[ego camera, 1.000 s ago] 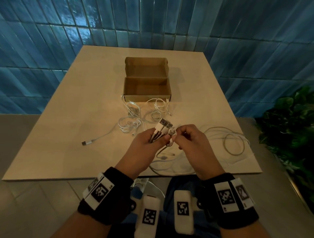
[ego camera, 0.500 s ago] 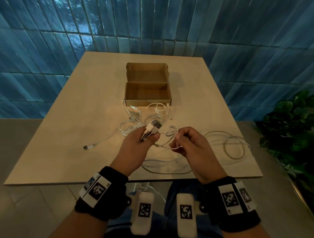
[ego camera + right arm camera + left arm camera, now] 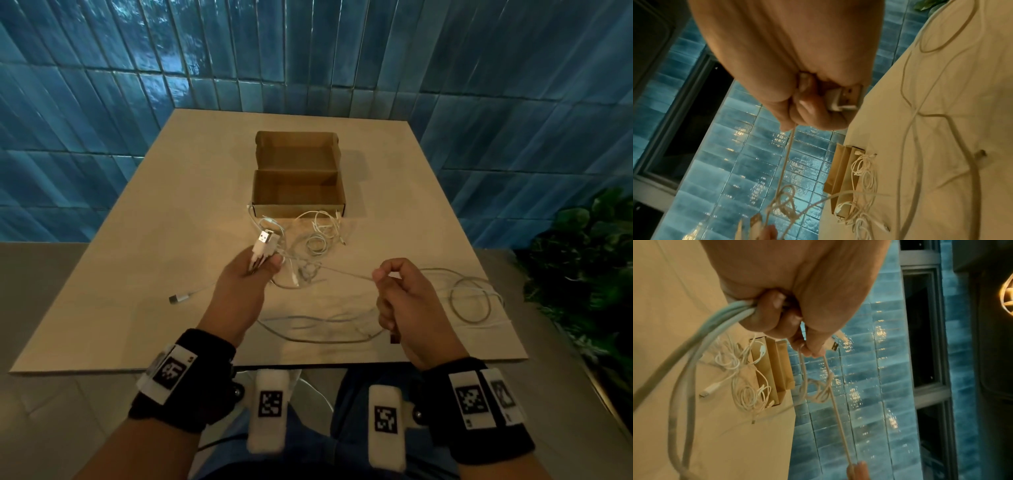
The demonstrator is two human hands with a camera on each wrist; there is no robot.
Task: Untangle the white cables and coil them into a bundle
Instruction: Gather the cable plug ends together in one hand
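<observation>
We've got one cardboard box [image 3: 297,192] open on the table [image 3: 144,274], two hands working, and a mess of white cables [image 3: 317,236] right in front of the box, too tangled to count. Our left hand [image 3: 239,291] grips a bunch of USB plugs [image 3: 263,241]. Our right hand [image 3: 407,308] pinches one strand [image 3: 346,273] running taut between them. Half a second ago the hands were nearly touching; now they're pulled well apart.
</observation>
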